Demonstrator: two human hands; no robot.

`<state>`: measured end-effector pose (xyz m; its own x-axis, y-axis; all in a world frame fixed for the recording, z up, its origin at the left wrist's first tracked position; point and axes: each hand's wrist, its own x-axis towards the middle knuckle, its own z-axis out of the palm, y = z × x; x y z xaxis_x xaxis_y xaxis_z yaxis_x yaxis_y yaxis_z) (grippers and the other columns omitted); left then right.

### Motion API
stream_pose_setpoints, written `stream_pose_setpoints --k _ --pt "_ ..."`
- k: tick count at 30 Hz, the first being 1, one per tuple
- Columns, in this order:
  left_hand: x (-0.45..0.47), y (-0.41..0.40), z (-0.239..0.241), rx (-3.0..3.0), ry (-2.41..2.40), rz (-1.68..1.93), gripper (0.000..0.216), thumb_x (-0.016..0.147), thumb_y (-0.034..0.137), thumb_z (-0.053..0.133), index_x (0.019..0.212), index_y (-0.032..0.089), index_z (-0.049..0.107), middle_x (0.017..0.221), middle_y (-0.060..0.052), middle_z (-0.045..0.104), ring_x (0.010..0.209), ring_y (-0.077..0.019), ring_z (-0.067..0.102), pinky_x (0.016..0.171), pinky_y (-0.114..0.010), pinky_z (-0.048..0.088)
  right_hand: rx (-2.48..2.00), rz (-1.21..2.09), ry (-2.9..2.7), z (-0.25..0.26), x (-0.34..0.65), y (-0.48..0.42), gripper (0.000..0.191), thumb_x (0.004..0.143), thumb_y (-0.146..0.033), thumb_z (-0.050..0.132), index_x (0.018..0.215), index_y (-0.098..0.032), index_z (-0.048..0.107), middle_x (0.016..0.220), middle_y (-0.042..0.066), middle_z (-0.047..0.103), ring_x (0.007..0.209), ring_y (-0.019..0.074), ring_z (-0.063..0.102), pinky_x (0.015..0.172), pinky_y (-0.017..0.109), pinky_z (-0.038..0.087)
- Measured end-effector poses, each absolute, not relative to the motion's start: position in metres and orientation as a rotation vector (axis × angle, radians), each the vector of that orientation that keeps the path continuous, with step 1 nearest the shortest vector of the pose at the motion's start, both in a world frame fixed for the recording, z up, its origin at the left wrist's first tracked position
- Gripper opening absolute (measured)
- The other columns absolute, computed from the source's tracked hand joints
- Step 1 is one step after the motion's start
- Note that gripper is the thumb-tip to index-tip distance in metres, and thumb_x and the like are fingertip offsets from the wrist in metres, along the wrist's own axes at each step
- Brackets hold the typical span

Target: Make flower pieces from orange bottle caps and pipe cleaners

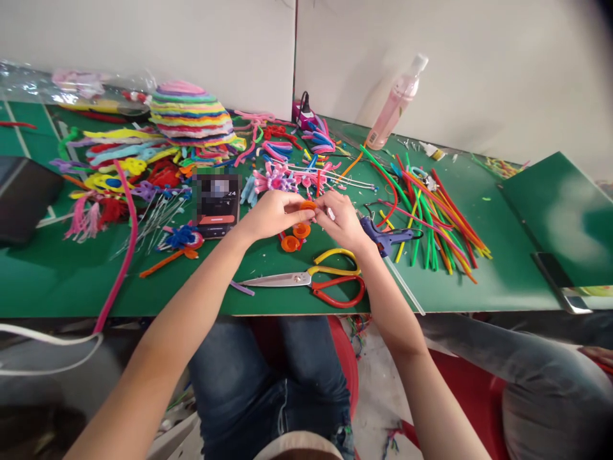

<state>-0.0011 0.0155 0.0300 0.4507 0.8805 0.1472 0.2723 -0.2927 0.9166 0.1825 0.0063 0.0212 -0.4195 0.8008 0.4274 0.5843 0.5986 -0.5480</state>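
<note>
Tabletop, broad, smooth, green [507, 255]: the work surface.
Bundle of long, thin, multicoloured fuzzy sticks [426, 214]: spread at right.
Dome, fuzzy, banded in rainbow stripes [191, 115]: rear left.
Scissors, long steel blades, one yellow and one red looped handle [301, 279]: below the hands, points leftward; a forearm lowered carelessly might knock them.
Glue gun, blue, pistol-shaped [383, 237]: just beside the right wrist, contact unclear; a sideways swing could shove it, or burn skin if hot, which cannot be told.
Left hand [272, 215]: thumb and fingers pinching.
Right hand [341, 220]: fingertips pinching the same item's right edge.
Orange piece, small, round, material unclear [308, 205]: between both hands, above the tabletop; uneven pulling could bend it, a loosened pinch drop it.
Two round orange pieces, hollow-centred [290, 243]: directly below.
</note>
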Motion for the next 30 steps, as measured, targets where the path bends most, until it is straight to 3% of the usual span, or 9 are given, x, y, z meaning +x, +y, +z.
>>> stream_pose_setpoints --k 9,15,19,23,30 --pt "0.002 0.017 0.029 1.792 1.082 1.035 0.025 0.08 0.039 0.058 0.075 0.015 0.063 0.072 -0.002 0.066 0.067 -0.0135 0.057 0.064 -0.025 0.044 -1.111 0.33 -2.028 0.015 0.176 0.008 0.013 0.087 -0.027 0.052 0.083 -0.02 0.062 0.077 0.001 0.063 0.076 0.0156 0.054 0.074 0.031 0.037" --pt "0.007 0.017 0.021 1.74 1.179 1.242 0.025 0.081 0.04 0.057 0.073 0.016 0.059 0.068 -0.001 0.062 0.065 -0.0131 0.055 0.061 -0.024 0.043 -1.095 0.565 -1.783 0.009 0.167 0.007 0.027 0.09 -0.041 0.049 0.083 -0.019 0.064 0.078 0.002 0.066 0.071 0.013 0.055 0.067 0.028 0.042" --pt "0.01 0.016 0.019 1.698 1.19 1.273 0.025 0.081 0.04 0.057 0.073 0.016 0.059 0.067 -0.001 0.062 0.065 -0.0128 0.055 0.061 -0.023 0.044 -1.123 0.743 -1.706 0.01 0.163 0.005 0.034 0.083 -0.051 0.057 0.082 -0.018 0.064 0.072 0.001 0.065 0.066 0.012 0.056 0.061 0.026 0.042" --pt "0.012 0.015 0.02 1.581 1.171 1.276 0.023 0.078 0.037 0.059 0.07 0.015 0.06 0.065 -0.001 0.062 0.062 -0.0123 0.056 0.058 -0.023 0.044 -1.117 0.818 -1.625 0.008 0.161 0.005 0.033 0.078 -0.05 0.063 0.079 -0.017 0.062 0.069 0.0 0.062 0.066 0.0114 0.054 0.061 0.026 0.042" --pt "-0.001 0.016 0.032 1.809 1.221 1.16 0.025 0.078 0.038 0.061 0.082 0.017 0.072 0.088 -0.005 0.071 0.083 -0.0183 0.062 0.072 -0.027 0.048 -1.14 0.836 -1.583 0.006 0.168 0.009 0.026 0.079 -0.044 0.061 0.076 -0.018 0.06 0.068 -0.002 0.059 0.063 0.0103 0.05 0.062 0.026 0.041"
